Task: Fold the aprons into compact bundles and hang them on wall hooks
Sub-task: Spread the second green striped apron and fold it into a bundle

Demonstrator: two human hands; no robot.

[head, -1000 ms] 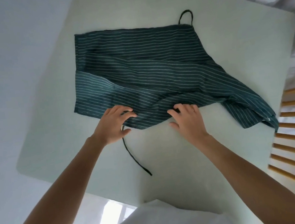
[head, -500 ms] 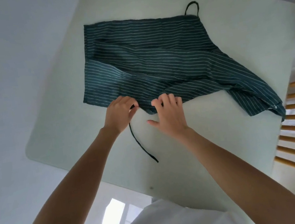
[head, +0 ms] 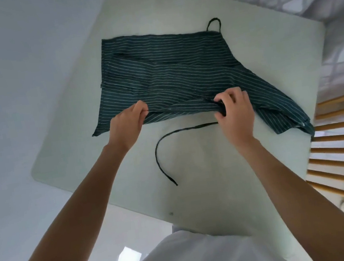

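Left hand (head: 126, 123): you pinch the near hem of the apron (head: 171, 72), which lies on the table (head: 266, 55).
Tie string (head: 163, 153): tuck it inside before folding over.
Right hand (head: 235, 112): you grip the same hem; lift evenly.
Fabric: thin, dark green, white-striped, limp.

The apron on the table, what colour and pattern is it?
The apron is dark teal-green with thin white stripes, seen clearly in the head view.
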